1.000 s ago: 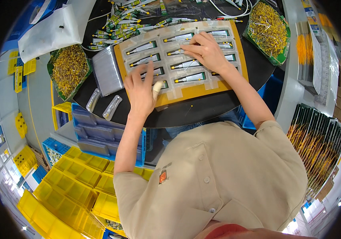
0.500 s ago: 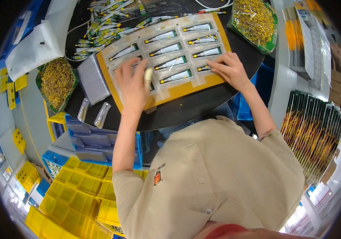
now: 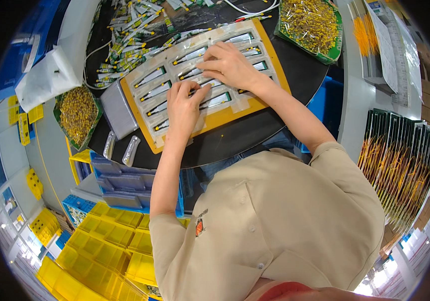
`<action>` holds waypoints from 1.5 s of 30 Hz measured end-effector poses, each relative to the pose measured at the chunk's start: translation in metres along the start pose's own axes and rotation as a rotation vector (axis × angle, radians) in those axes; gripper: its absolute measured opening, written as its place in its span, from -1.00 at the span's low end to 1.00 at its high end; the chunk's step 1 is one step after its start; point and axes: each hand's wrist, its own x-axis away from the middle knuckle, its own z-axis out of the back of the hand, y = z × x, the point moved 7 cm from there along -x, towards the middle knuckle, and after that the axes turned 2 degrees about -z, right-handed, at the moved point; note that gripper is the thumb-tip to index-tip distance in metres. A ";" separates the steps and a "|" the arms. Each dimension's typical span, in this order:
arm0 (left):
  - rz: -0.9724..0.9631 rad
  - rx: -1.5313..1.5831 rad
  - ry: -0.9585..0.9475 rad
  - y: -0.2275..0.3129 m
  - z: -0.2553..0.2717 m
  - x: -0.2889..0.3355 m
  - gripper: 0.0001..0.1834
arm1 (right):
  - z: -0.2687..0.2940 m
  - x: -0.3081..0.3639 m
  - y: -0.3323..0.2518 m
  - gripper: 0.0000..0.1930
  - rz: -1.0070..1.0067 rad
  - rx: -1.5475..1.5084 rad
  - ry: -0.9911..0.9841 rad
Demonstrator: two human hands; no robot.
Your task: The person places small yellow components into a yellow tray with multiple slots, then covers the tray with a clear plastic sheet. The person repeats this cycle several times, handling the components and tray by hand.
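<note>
A clear moulded tray (image 3: 240, 103) on a yellow-brown board (image 3: 202, 134) holds small silver tubes with yellow tips, lying in rows of cells. One tube (image 3: 150, 76) shows in full in the left column. Over the middle column, my left hand (image 3: 183, 106) has its thumb and fingers curled round the tip end of a tube (image 3: 191, 93). Just beyond it and to the right, my right hand (image 3: 231, 66) reaches across with fingers bent down onto the same column. Its fingertips are pressed together, and what they grip is hidden. The right column is partly covered by my right hand and forearm.
Loose tubes (image 3: 134, 30) lie heaped at the far left of the black table (image 3: 265, 128). Green trays of yellow-tipped bits stand at left (image 3: 77, 113) and right (image 3: 309, 30). Clear plastic sheets (image 3: 119, 110) and two silver handles (image 3: 130, 151) lie left of the board. Yellow bins (image 3: 94, 241) stand lower left.
My left hand has moved right from the left column, uncovering its tubes. My right hand has swung left from the right column's near end to the middle column. The view has shifted slightly.
</note>
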 end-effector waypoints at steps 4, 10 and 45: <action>-0.052 -0.026 -0.034 0.007 0.000 0.001 -0.51 | 0.043 0.020 0.034 -0.84 -0.168 -0.004 0.035; -0.050 0.024 -0.048 0.005 0.003 -0.006 -0.48 | 0.076 0.049 0.070 -0.88 -0.269 0.106 -0.116; -0.001 0.189 -0.113 0.031 -0.014 -0.070 -0.76 | 0.063 0.017 0.070 -0.92 -0.313 0.377 -0.011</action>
